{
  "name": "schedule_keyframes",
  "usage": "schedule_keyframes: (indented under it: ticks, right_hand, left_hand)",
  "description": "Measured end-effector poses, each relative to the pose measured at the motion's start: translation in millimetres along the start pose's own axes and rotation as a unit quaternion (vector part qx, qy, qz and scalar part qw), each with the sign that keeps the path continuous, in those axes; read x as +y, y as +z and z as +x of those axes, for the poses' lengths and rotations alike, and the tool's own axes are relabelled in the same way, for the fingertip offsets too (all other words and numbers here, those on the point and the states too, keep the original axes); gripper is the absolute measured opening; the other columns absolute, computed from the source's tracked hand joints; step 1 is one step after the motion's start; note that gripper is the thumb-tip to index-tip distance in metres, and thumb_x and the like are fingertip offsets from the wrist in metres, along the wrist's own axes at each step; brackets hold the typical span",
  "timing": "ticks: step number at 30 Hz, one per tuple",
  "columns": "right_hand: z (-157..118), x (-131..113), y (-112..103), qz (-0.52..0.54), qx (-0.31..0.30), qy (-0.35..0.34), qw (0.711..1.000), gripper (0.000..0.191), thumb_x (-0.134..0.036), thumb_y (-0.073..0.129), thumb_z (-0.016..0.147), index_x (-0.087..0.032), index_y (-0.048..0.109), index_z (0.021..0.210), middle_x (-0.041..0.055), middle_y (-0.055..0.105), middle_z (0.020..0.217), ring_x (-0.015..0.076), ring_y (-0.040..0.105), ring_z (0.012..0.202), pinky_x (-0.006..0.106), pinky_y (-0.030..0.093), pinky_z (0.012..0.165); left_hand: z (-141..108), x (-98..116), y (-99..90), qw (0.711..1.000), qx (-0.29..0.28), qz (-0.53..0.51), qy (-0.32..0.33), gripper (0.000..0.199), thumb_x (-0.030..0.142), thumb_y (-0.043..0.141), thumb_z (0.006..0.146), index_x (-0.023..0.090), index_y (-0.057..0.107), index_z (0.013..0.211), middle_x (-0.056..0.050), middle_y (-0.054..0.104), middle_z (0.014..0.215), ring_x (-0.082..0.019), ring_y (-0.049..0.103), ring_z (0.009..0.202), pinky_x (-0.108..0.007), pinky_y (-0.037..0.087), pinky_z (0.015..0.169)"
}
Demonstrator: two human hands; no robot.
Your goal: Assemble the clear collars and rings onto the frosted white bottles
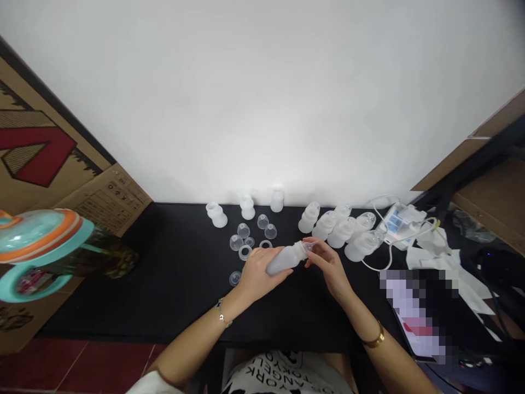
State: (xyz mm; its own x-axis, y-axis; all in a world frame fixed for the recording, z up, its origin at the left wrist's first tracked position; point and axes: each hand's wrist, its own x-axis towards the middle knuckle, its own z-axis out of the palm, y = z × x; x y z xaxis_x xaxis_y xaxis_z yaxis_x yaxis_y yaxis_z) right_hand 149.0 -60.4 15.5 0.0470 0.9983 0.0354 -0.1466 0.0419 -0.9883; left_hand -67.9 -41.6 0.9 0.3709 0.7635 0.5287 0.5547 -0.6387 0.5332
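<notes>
My left hand (260, 276) wraps around the body of a frosted plastic bottle (285, 261), which lies tilted with its neck pointing up and right. My right hand (326, 266) pinches a small clear piece (308, 247) at the bottle's neck. Just beyond my left hand lie several clear plastic cups (243, 230) and translucent rings (245, 252) on the black table (176, 279). Several frosted bottles with clear tops (342, 232) are grouped beyond my right hand, almost within reach of its fingers.
Several white bottle parts (247, 207) stand along the wall. A white device with a blue label (400, 221) trails cables at the right, near crumpled white paper (445, 257). A pixelated rectangle (414, 312) covers the right table edge. A teal-and-orange lidded container (36, 241) intrudes at left, before a cardboard box (53, 153).
</notes>
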Motion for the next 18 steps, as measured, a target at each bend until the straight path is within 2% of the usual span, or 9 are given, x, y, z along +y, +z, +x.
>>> schedule_keyframes:
  ticks: [14, 18]
  right_hand:
    - [1.1, 2.1, 0.4, -0.048, 0.013, 0.007, 0.999, 0.036, -0.049, 0.077, 0.081, -0.024, 0.075, 0.107, 0.0045, 0.068, 0.093, 0.0162, 0.059, 0.068, 0.031, 0.052, 0.059]
    - [0.3, 1.4, 0.0, 0.002, 0.012, 0.013, 1.000, 0.039, -0.049, 0.075, 0.084, -0.025, 0.075, 0.114, 0.0079, 0.071, 0.107, 0.0204, 0.063, 0.079, 0.033, 0.055, 0.063]
  left_hand:
    - [-2.2, -0.9, 1.9, 0.999, 0.011, 0.020, 0.032, 0.047, 0.042, 0.077, 0.083, 0.022, 0.064, 0.124, -0.007, 0.077, 0.110, -0.027, 0.073, 0.094, -0.044, 0.055, 0.085]
    - [-0.2, 0.8, -0.1, 1.000, 0.012, 0.009, 0.017, 0.046, 0.042, 0.078, 0.082, 0.023, 0.066, 0.121, -0.007, 0.078, 0.108, -0.027, 0.074, 0.091, -0.045, 0.056, 0.084]
